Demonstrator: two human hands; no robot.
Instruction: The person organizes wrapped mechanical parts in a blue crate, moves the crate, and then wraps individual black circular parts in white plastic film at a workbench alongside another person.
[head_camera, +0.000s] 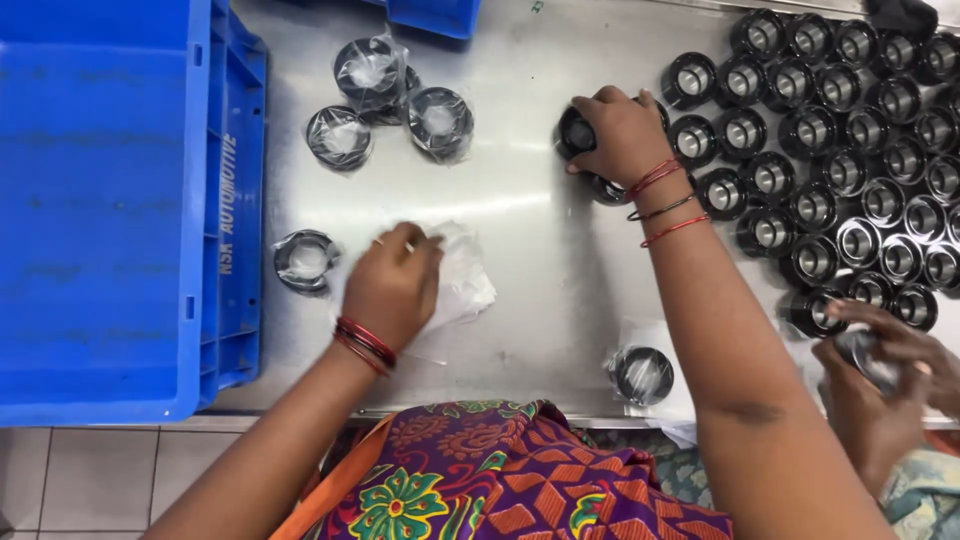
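My left hand (393, 285) rests on a pile of clear plastic bags (462, 280) on the steel table, fingers pinching at one bag. My right hand (617, 135) reaches far forward and closes on a black ring-shaped bearing (576, 132), with another bearing (606, 190) just below the palm. A bagged bearing (305, 259) lies left of my left hand, and one more bagged bearing (642, 374) sits near the table's front edge.
Several bare black bearings (840, 170) stand in rows at the right. Three bagged bearings (385, 100) lie at the back. A blue crate (120, 200) fills the left side. Another person's hands (885, 375) hold a bearing at the lower right.
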